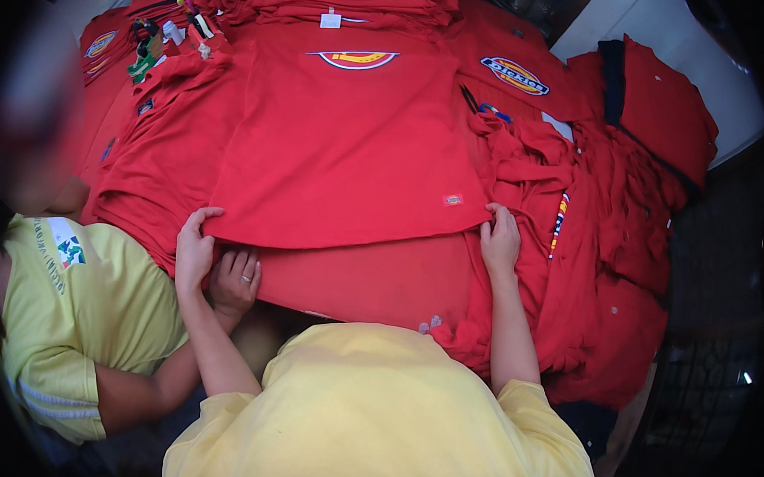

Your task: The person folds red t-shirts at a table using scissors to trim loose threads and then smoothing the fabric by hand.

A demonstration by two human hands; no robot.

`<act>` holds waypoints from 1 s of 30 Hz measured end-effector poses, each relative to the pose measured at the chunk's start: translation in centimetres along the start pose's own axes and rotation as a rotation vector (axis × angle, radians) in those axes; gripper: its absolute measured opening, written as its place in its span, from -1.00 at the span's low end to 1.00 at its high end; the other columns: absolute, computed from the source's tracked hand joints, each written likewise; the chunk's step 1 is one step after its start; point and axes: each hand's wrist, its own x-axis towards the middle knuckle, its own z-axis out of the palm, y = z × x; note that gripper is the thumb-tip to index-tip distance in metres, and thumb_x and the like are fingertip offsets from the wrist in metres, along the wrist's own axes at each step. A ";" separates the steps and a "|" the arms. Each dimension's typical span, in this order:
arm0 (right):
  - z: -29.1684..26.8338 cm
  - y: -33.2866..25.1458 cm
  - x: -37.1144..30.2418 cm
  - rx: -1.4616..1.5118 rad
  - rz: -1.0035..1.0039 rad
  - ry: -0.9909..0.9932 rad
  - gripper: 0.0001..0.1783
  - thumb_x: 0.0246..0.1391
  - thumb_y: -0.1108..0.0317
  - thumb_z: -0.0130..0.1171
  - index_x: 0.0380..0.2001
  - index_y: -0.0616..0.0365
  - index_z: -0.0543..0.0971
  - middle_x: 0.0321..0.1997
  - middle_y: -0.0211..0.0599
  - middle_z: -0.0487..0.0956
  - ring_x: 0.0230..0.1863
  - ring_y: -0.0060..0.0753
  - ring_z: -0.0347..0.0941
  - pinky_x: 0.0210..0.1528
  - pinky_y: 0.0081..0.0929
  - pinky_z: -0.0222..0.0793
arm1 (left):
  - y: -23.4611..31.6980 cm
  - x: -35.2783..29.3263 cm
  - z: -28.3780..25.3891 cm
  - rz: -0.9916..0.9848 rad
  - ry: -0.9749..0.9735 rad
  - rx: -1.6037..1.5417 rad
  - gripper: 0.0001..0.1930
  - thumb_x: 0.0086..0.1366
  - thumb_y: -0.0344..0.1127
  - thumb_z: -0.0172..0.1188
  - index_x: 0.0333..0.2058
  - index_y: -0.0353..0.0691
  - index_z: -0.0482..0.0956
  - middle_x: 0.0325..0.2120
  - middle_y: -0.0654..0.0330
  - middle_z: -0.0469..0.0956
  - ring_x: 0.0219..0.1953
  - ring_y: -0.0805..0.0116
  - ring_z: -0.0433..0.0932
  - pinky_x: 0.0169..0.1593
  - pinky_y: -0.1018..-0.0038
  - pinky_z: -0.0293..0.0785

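Note:
A red shirt (343, 160) lies spread in front of me, its hem toward me and a coloured oval print crossing it near the far end. A small woven label (453, 200) sits close to the hem's right corner. At the left hem corner my left hand (195, 252) pinches the cloth between thumb and fingers. My right hand (502, 244) grips the opposite corner in the same way. Between the two hands the hem runs nearly taut, in a slight curve. The shirt's sleeves cannot be made out.
A co-worker in a yellow-green shirt (98, 294) sits close on my left; their ringed hand (235, 281) rests near my left wrist. Folded red shirts (358, 7) are stacked at the back. Crumpled red garments (604, 223) heap up on the right. Small tools (147, 53) lie at back left.

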 end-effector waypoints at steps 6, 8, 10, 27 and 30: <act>0.3 0.0 0.2 -0.064 -0.017 -0.035 -0.70 -0.06 0.55 0.05 -0.18 0.16 0.47 -0.19 -0.19 0.53 -0.10 -0.08 0.44 -0.06 -0.22 0.37 | 0.3 -0.4 0.2 0.019 0.034 0.018 -0.51 -0.10 -0.74 -0.13 -0.15 -0.34 0.55 -0.17 -0.04 0.56 -0.01 0.12 0.51 0.13 0.39 0.34; 0.2 0.0 0.0 -0.061 -0.044 -0.021 -0.70 -0.06 0.55 0.05 -0.18 0.15 0.48 -0.18 -0.19 0.53 -0.10 -0.08 0.44 -0.06 -0.22 0.36 | -0.6 -0.7 0.0 0.061 0.048 0.035 -0.51 -0.10 -0.74 -0.12 -0.16 -0.34 0.56 -0.18 -0.03 0.56 -0.02 0.13 0.52 0.13 0.37 0.34; 0.3 -0.2 0.2 -0.057 -0.042 -0.014 -0.70 -0.05 0.55 0.04 -0.18 0.14 0.49 -0.18 -0.19 0.54 -0.09 -0.08 0.44 -0.06 -0.22 0.36 | -0.8 -0.6 0.1 0.079 0.035 0.078 -0.51 -0.09 -0.72 -0.09 -0.14 -0.31 0.57 -0.16 -0.06 0.55 0.00 0.06 0.50 0.14 0.33 0.35; -0.3 -0.5 -0.3 -0.059 -0.047 -0.124 -0.74 -0.06 0.53 0.00 -0.24 0.09 0.50 -0.26 -0.22 0.51 -0.16 -0.11 0.42 -0.13 -0.18 0.34 | 6.7 -2.5 12.7 0.408 0.114 0.186 -0.66 -0.02 -0.57 0.06 -0.20 -0.19 0.52 -0.29 -0.01 0.44 -0.20 -0.01 0.51 -0.13 0.18 0.45; 0.1 -0.6 -0.1 -0.036 -0.063 -0.108 -0.75 -0.06 0.52 0.00 -0.25 0.08 0.51 -0.26 -0.25 0.52 -0.17 -0.13 0.42 -0.13 -0.18 0.35 | 4.7 -4.4 18.3 0.424 0.123 0.320 -0.70 -0.02 -0.53 0.12 -0.23 -0.18 0.51 -0.31 0.06 0.41 -0.19 0.06 0.45 -0.08 0.21 0.41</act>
